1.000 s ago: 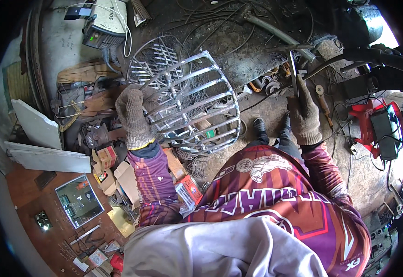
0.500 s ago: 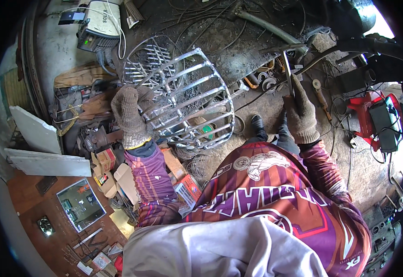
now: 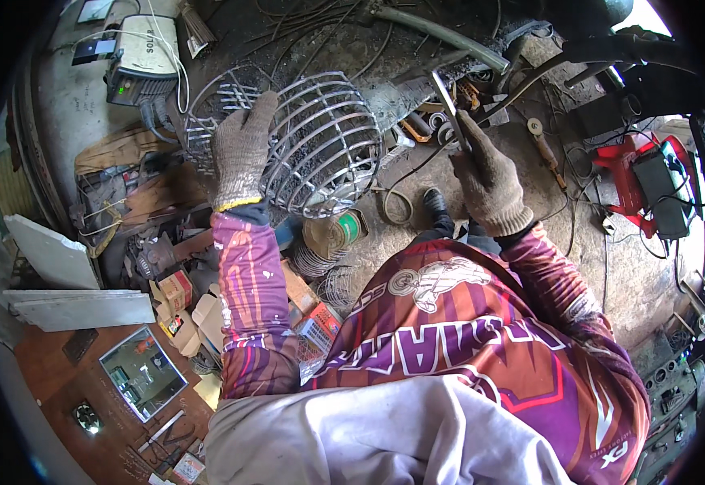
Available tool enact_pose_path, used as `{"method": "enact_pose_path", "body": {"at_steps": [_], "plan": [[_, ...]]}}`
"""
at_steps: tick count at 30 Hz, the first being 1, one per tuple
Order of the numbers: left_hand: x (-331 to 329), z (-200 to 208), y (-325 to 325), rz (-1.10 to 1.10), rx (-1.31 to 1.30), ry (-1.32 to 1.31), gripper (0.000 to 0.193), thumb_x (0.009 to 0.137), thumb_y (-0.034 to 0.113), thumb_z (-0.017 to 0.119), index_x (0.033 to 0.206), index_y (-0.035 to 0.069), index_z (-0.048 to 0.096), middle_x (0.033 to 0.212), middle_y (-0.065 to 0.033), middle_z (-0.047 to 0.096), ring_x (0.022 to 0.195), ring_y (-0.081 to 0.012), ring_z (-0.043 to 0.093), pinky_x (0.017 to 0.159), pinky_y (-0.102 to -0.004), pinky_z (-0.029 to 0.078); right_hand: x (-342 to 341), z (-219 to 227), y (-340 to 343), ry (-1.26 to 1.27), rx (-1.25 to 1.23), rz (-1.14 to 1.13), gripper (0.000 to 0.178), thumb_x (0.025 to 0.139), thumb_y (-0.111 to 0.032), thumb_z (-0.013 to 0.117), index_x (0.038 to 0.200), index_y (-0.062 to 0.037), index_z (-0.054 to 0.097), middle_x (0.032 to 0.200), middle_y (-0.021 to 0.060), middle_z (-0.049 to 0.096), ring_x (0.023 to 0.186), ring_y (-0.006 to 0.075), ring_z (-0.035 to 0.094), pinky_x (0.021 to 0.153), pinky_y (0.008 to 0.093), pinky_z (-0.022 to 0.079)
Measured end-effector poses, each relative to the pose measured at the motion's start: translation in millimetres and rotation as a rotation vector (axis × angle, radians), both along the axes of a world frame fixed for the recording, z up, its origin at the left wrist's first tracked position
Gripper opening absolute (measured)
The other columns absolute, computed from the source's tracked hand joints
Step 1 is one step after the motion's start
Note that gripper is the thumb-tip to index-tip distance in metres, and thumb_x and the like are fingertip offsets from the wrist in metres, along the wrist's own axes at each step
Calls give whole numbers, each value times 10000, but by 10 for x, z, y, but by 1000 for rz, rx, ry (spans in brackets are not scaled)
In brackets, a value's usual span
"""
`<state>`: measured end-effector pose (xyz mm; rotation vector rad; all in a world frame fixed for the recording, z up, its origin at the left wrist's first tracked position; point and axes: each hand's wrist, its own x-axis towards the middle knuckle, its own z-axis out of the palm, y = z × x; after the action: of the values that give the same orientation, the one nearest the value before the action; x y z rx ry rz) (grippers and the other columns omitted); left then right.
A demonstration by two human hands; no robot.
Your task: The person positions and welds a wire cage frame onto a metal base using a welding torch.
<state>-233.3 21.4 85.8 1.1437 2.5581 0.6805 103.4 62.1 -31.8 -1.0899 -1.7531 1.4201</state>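
Observation:
My left hand (image 3: 241, 155), in a knitted work glove, grips the left edge of a round cage of welded metal bars (image 3: 332, 133). Curved ribs of the cage face up, crossed by a bar. Some of the glove's fingers are hidden behind the cage's edge. To the right, my gloved right hand (image 3: 490, 179) is closed around a narrow flat metal bar (image 3: 447, 103), which points up and away, apart from the cage. Past my left hand lies a ring with short parallel bars (image 3: 238, 97), partly covered by the glove and cage.
A welding machine (image 3: 144, 58) stands far left. A metal pipe (image 3: 441, 36) lies at the back, and an angle grinder (image 3: 545, 149) rests on the floor at right near cables. Boxes (image 3: 176, 293) and a wire spool (image 3: 328, 236) sit near my left arm.
The cage has turned over in my left hand, from its straight bars to its curved ribs. My right hand has moved left with the flat bar. The whole view has shifted.

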Motion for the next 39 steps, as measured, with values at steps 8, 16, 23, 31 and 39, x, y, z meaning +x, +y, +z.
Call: {"method": "enact_pose_path", "body": {"at_steps": [8, 16, 23, 31, 39], "plan": [[243, 243, -259, -165, 102, 338, 524, 885, 480, 724, 767, -27, 668, 593, -93, 556, 560, -153, 442, 541, -345, 392, -13, -38, 24, 45, -46, -44, 517, 966, -140, 590, 1460, -77, 448, 1174, 232, 670, 1057, 340, 689, 874, 365, 534], [385, 586, -563, -523, 329, 615, 275, 867, 295, 764, 850, 22, 730, 715, -102, 683, 630, -238, 662, 597, -339, 499, 154, -164, 22, 46, 39, -122, 555, 956, -90, 577, 1490, -72, 427, 911, 118, 679, 711, 149, 629, 679, 297, 523], [283, 591, -652, -598, 370, 624, 226, 896, 240, 720, 905, 14, 727, 745, -84, 696, 661, -185, 667, 617, -310, 513, 130, -142, 33, 51, 43, -104, 548, 960, -86, 568, 1489, -71, 428, 927, 138, 680, 735, 175, 647, 695, 300, 527], [247, 582, -656, -546, 413, 566, 224, 818, 268, 795, 871, 60, 728, 739, -69, 688, 637, -227, 651, 595, -336, 498, 138, -212, -29, 34, 63, -83, 564, 932, -52, 590, 1472, -52, 429, 1208, 232, 658, 977, 337, 700, 808, 349, 536], [202, 460, -422, -285, 234, 328, 457, 866, 456, 749, 750, 19, 684, 622, -87, 595, 582, -171, 567, 555, -338, 439, 106, -142, -42, 39, 68, -73, 564, 932, -77, 604, 1471, -71, 441, 1140, 228, 680, 927, 308, 706, 803, 338, 528]]}}
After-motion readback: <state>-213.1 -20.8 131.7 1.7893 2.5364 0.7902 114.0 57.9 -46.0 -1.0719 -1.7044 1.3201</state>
